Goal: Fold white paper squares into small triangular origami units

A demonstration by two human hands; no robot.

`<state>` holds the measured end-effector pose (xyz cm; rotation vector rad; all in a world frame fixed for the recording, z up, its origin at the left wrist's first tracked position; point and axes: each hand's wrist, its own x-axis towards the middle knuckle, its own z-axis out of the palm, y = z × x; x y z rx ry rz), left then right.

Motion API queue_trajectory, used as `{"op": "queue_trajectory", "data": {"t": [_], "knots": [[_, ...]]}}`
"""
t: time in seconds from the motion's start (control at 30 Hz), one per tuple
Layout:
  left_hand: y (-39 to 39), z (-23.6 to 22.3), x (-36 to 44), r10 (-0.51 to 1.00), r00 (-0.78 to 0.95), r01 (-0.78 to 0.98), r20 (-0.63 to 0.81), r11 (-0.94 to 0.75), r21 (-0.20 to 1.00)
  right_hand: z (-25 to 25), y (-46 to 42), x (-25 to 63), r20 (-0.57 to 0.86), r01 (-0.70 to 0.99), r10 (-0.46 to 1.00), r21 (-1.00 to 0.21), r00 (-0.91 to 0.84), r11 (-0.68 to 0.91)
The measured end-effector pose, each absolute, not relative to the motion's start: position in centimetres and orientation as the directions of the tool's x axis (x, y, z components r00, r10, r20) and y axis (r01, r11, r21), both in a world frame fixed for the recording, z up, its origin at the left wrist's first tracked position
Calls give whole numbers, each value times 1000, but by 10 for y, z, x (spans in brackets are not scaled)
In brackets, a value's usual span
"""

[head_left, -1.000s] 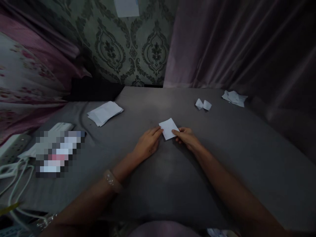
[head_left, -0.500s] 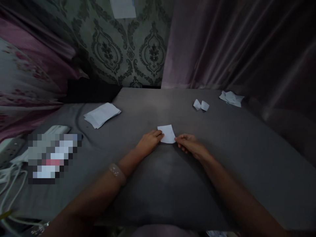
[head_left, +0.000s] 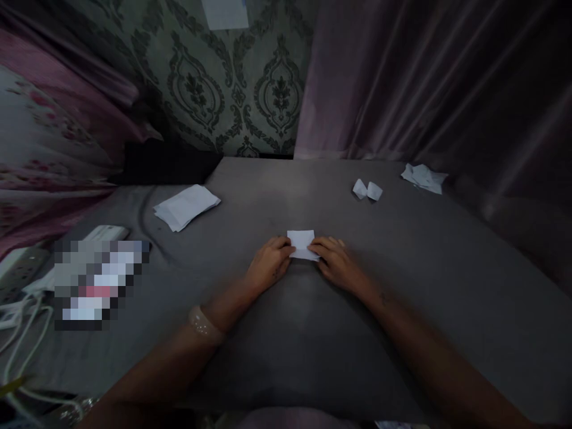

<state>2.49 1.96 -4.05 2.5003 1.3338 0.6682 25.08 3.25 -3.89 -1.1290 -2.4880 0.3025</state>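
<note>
A small white piece of paper (head_left: 301, 239) is held between both hands near the middle of the grey-covered surface (head_left: 286, 333). A crease or folded edge runs across its lower part. My left hand (head_left: 271, 262) pinches the left edge, thumb on top. On the opposite edge, my right hand (head_left: 335, 261) grips the paper with its thumb and fingers. The fingertips beneath the sheet are partly hidden. A pale bracelet (head_left: 203, 325) circles my left wrist.
A stack of white paper (head_left: 186, 207) lies to the left. Two small folded paper pieces (head_left: 367, 190) and some crumpled paper (head_left: 424, 178) are at the back right. At left are a blurred-out device (head_left: 100, 286), a power strip (head_left: 20, 268) and white cables (head_left: 27, 339). Curtains (head_left: 379, 77) hang behind.
The paper has turned square to me and looks shorter, its near part folded up. My right hand has moved from the paper's corner onto its right edge, and the left thumb now presses on top.
</note>
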Motion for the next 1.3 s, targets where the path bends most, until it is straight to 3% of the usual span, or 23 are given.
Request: {"op": "queue_trajectory", "data": {"t": [0.1,0.23,0.37,0.5,0.9,1.3], "knots": [[22,-42,27,885,336,739,322,-459,493,-41,35,250,271,660,800,-457,-536,597],[27,-40,32,952,157,752,261,-287,594,-43,44,245,248,636,883,-619,-399,461],[31,-39,37,978,51,762,202,-169,626,-47,54,238,196,655,944,-682,-265,325],[35,-43,42,980,17,793,200,-136,595,-47,55,230,169,716,969,-653,-178,245],[37,-48,47,976,-19,828,217,-107,551,-42,52,222,203,847,969,-482,-138,222],[38,-54,42,969,0,815,248,-143,562,-45,53,224,219,855,962,-455,-166,251]]}}
